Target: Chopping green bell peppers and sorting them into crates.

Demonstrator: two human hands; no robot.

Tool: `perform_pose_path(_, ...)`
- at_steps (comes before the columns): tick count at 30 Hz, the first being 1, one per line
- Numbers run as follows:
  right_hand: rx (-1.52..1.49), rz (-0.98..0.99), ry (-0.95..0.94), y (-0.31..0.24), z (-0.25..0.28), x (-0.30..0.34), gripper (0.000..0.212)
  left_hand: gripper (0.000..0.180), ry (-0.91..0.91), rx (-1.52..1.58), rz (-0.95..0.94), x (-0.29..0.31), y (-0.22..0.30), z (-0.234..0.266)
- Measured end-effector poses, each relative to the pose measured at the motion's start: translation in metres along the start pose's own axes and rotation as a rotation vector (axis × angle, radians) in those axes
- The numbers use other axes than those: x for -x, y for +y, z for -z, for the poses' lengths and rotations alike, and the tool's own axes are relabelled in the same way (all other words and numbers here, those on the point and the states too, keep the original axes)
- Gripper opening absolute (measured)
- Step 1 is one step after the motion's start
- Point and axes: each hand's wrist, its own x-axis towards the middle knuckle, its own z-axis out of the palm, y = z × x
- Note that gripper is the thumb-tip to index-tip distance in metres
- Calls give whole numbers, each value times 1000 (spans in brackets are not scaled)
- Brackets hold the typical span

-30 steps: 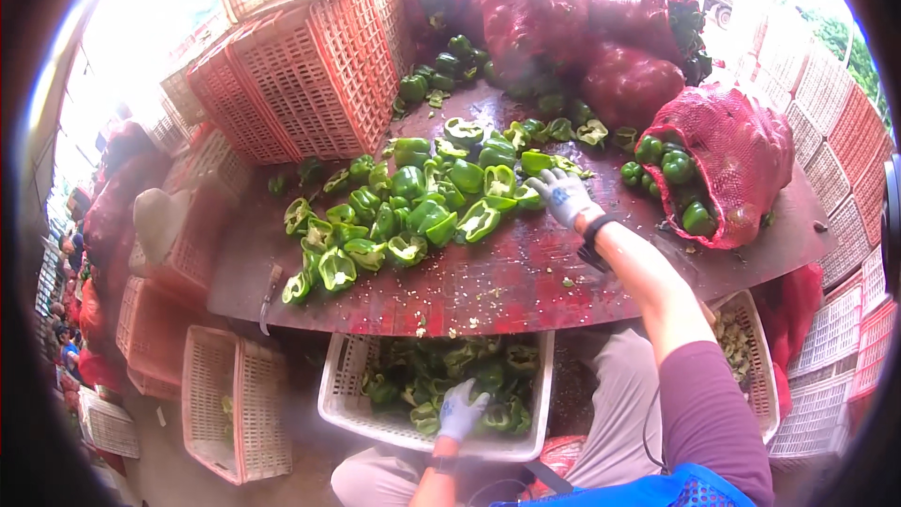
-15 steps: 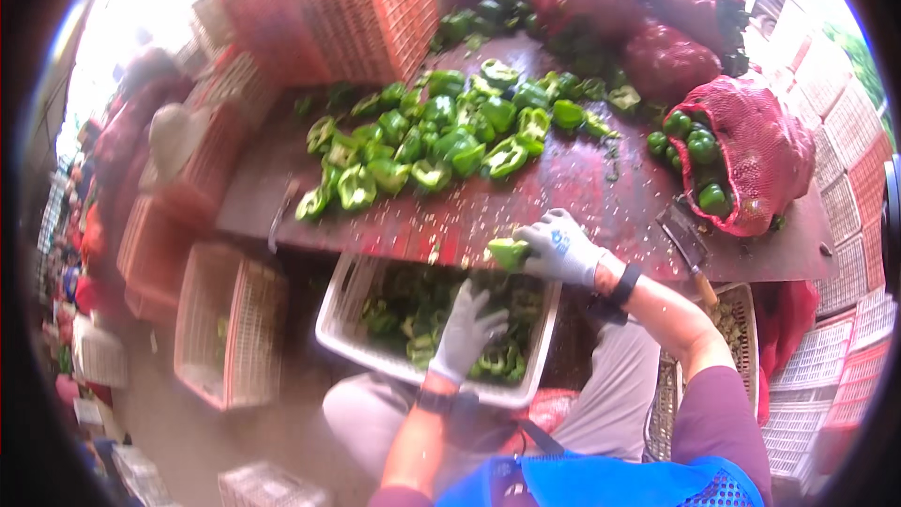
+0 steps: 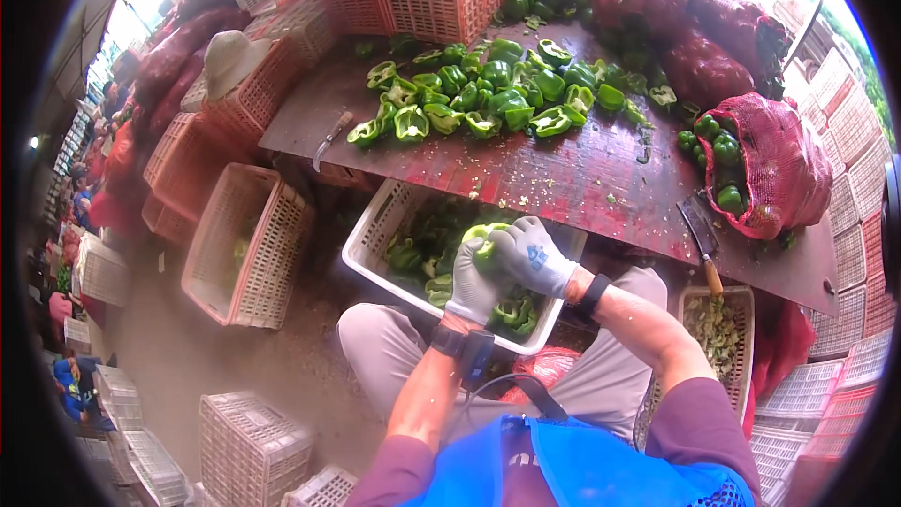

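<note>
My left hand [image 3: 475,284] and my right hand [image 3: 533,258], both in pale gloves, meet over a white crate [image 3: 364,265]. Between them is a cut green bell pepper [image 3: 484,233], its pale inner side partly showing; the fingers of both hands are closed around it. Below, the crate holds green pepper pieces [image 3: 511,315]. On the red-stained tabletop [image 3: 582,169] beyond my hands lies a spread of halved green peppers [image 3: 488,94]. Loose pale seeds are scattered along the table's near edge.
A cleaver [image 3: 698,230] with a wooden handle lies at the table's right, beside a red mesh sack [image 3: 784,164] of whole peppers. A small knife [image 3: 330,139] rests at the left edge. Crates [image 3: 253,244] stand left; a basket of scraps [image 3: 721,329] stands right.
My right hand has moved left and down off the table edge with the pepper piece. My left hand has risen from the crate to meet it. The view has shifted.
</note>
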Motion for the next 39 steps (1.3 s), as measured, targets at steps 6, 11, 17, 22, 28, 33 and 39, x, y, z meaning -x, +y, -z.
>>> perform_pose_path(6,-765,-741,-69,-1,-25,-18,21,42,42,-224,-222,-11,-10,15)
perform_pose_path(11,-673,-859,86,22,73,16,32,58,310,-989,-408,-25,1,22)
perform_pose_path(17,596,-1010,-437,86,219,221,34,86,350,-1958,-314,-57,-20,117)
perform_pose_path(22,471,-1046,-430,99,214,214,52,63,278,-1561,-212,-73,-34,134)
perform_pose_path(28,435,-550,-118,174,65,-26,39,50,244,-1301,-178,-64,-20,140)
perform_pose_path(33,525,-884,-324,272,-10,-134,36,47,246,-1253,-72,-55,-12,118)
perform_pose_path(39,396,-945,-382,278,-25,-121,40,48,241,-1225,-114,-46,-11,109)
